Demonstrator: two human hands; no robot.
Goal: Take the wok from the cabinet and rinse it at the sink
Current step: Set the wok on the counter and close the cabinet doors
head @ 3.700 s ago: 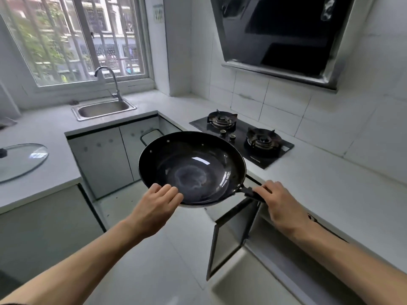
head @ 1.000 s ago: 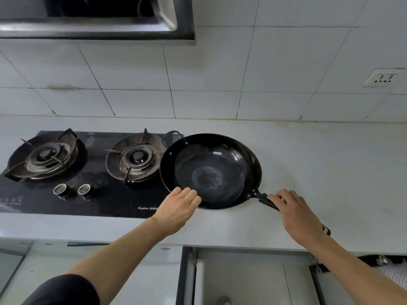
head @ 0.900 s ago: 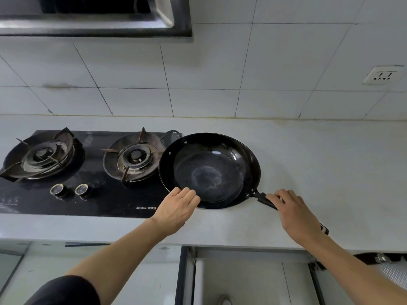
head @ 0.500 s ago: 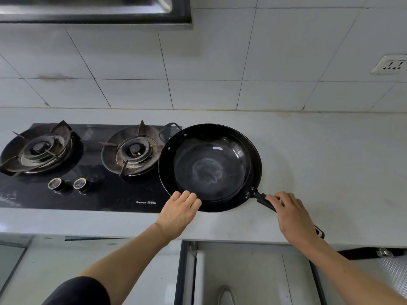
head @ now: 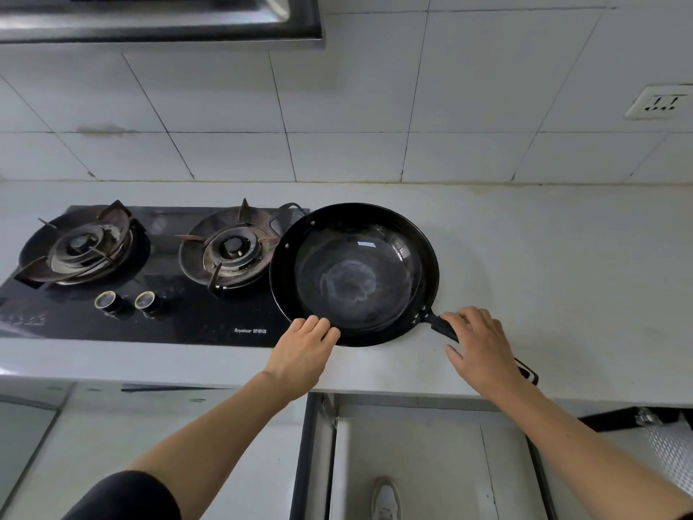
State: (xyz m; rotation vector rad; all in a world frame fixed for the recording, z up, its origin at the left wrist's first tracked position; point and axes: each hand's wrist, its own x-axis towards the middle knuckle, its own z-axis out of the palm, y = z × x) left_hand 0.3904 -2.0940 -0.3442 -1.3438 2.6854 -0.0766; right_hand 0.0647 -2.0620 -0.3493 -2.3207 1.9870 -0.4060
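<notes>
Wok [head: 354, 273], black and empty, sits on the pale counter [head: 543, 257], its left edge overlapping the gas hob [head: 150, 272]. Seen from the head camera, the left hand [head: 302, 352] rests straight fingers against the near rim, apparently steadying it. The right hand [head: 483, 347] hovers over the long handle [head: 442, 326], fingers spread and loose, not gripping. An open cabinet [head: 412, 463] shows below. No sink appears, so rinsing looks still undone.

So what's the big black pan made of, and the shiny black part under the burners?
The wok looks like dark metal, maybe carbon steel: thin rim, rivets, a dull sheen with a worn grey patch in the middle. The stove top looks like black glass: flat, glossy, printed lettering. Neither is certain from looks alone.
</notes>
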